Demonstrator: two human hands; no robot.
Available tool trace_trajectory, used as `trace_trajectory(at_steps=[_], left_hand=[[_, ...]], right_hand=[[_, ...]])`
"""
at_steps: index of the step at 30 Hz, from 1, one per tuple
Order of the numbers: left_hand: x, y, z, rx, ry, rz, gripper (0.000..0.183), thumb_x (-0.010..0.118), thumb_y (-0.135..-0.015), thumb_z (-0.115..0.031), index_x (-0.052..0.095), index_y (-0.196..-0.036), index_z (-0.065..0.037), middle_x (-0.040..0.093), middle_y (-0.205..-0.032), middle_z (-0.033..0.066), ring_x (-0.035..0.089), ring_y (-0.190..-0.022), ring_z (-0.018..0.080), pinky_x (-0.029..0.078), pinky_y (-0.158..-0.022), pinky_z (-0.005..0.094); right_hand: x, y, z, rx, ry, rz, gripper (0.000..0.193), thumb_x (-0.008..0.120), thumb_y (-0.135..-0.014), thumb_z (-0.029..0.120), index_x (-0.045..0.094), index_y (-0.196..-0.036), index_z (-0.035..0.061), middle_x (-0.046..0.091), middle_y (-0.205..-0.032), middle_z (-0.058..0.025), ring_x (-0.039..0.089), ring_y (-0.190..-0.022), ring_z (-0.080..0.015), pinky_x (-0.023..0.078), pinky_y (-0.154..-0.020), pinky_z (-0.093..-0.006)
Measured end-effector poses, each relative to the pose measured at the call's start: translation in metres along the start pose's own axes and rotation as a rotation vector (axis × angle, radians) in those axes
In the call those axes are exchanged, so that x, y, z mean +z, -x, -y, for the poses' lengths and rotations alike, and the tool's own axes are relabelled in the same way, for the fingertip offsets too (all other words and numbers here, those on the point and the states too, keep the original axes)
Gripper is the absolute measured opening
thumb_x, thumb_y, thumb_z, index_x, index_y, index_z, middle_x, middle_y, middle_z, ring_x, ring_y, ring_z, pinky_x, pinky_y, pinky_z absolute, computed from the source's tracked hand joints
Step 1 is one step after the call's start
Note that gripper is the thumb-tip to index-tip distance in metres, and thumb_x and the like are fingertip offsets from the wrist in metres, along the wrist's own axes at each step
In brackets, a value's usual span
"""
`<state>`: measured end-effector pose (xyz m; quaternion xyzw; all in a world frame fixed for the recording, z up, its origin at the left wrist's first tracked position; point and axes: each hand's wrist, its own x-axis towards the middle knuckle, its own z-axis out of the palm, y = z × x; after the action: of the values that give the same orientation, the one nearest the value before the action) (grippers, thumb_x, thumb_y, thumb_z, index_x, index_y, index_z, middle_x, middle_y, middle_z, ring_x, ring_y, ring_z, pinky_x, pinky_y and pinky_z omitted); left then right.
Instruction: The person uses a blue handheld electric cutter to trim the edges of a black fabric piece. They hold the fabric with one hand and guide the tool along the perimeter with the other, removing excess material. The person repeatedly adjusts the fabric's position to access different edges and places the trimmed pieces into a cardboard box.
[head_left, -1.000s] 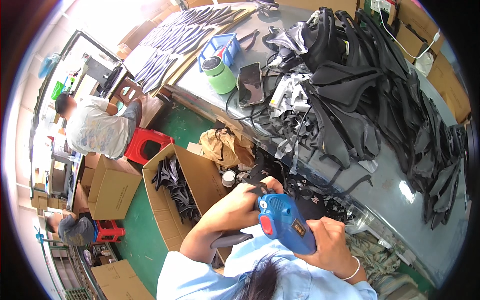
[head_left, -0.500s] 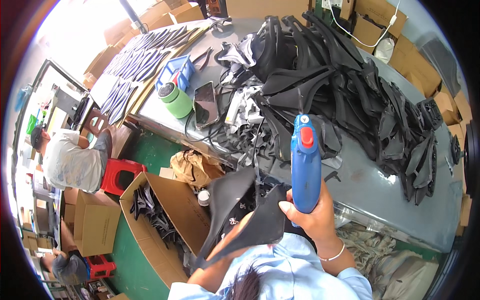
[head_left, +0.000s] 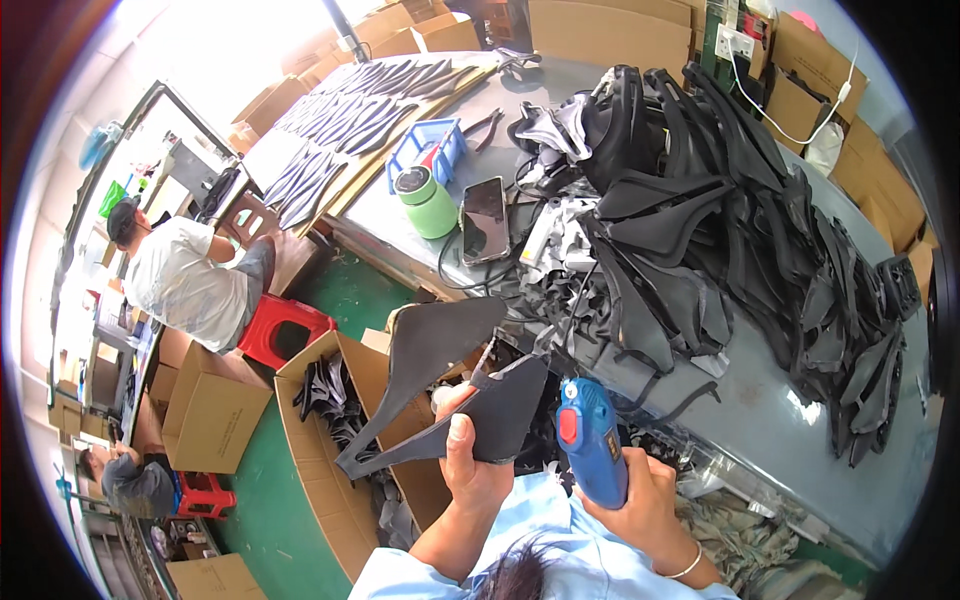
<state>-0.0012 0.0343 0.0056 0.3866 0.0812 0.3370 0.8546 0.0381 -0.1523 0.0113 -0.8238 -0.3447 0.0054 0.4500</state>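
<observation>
Left hand: The left hand [head_left: 478,478], near six o'clock, is closed on the near wing of a black forked piece [head_left: 432,345], thumb on the facing side.
Right hand: The right hand [head_left: 645,505], at five o'clock, is wrapped around the handle of a blue power tool [head_left: 598,460] with a red button.
Black piece: It is held up just below the middle of the view, its narrow joined end toward eight o'clock, above an open cardboard box [head_left: 310,465].
Slip risk: Only one wing is gripped, so the piece could twist or flex, or fall toward the box if the thumb loosens.
Tool risk: The tool sits just beside the piece and left hand; a careless swing toward nine o'clock could scuff the piece or catch the fingers.
Hidden fingers: The left fingers are mostly behind the wing; whether a right finger presses a trigger, I cannot tell.
Unclear tip: The tool's working end is lost against dark clutter.
Covered box: The piece blocks part of the box's inside.
</observation>
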Motion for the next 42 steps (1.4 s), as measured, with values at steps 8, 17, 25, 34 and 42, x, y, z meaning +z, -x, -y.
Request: trace_trajectory(at_steps=[8,17,25,34,42], left_hand=[[-0.005,-0.001,-0.002,0.118,-0.09,0.056,0.042,0.06,-0.086,-0.028,0.053,-0.113,0.003,0.056,-0.112,0.0199,0.058,-0.105,0.0274,0.045,-0.095,0.0394],[-0.005,-0.029,-0.055,-0.174,-0.214,0.145,0.035,0.062,-0.081,-0.013,0.056,-0.108,0.008,0.062,-0.106,0.0257,0.064,-0.096,0.0291,0.052,-0.086,0.037],[0.005,-0.036,-0.076,-0.293,-0.348,0.174,0.03,0.059,-0.08,-0.005,0.054,-0.108,0.007,0.064,-0.104,0.0209,0.064,-0.096,0.0236,0.051,-0.087,0.0339],[-0.002,-0.032,-0.079,-0.333,-0.552,0.15,0.021,0.062,-0.081,-0.003,0.054,-0.099,0.002,0.064,-0.097,0.0115,0.06,-0.087,0.0137,0.049,-0.079,0.0275],[-0.183,0.007,-0.075,-0.204,-0.144,-0.713,0.014,0.063,-0.087,-0.014,0.059,-0.095,-0.004,0.066,-0.087,0.0053,0.065,-0.077,0.0167,0.054,-0.065,0.0282]], right_hand=[[-0.001,-0.002,0.007,-0.038,0.014,0.029,0.051,0.08,-0.06,0.019,0.051,-0.097,-0.0003,0.059,-0.062,-0.0087,0.059,-0.054,-0.0263,0.046,-0.053,-0.0351],[-0.008,-0.002,0.002,-0.103,0.118,0.068,0.055,0.081,-0.056,0.017,0.051,-0.099,-0.0005,0.059,-0.061,-0.0097,0.058,-0.053,-0.028,0.046,-0.057,-0.0358],[0.001,0.003,-0.001,-0.106,0.187,0.106,0.055,0.082,-0.054,0.016,0.053,-0.097,-0.0027,0.059,-0.065,-0.0118,0.057,-0.055,-0.0281,0.045,-0.058,-0.0364],[0.012,0.002,0.002,-0.149,0.129,0.116,0.052,0.081,-0.056,0.015,0.054,-0.096,-0.0034,0.059,-0.063,-0.0112,0.058,-0.054,-0.0275,0.046,-0.059,-0.0353],[0.013,0.004,-0.009,0.014,0.165,0.119,0.048,0.078,-0.058,0.014,0.052,-0.095,-0.0001,0.058,-0.063,-0.0132,0.057,-0.058,-0.0311,0.045,-0.059,-0.0388]])
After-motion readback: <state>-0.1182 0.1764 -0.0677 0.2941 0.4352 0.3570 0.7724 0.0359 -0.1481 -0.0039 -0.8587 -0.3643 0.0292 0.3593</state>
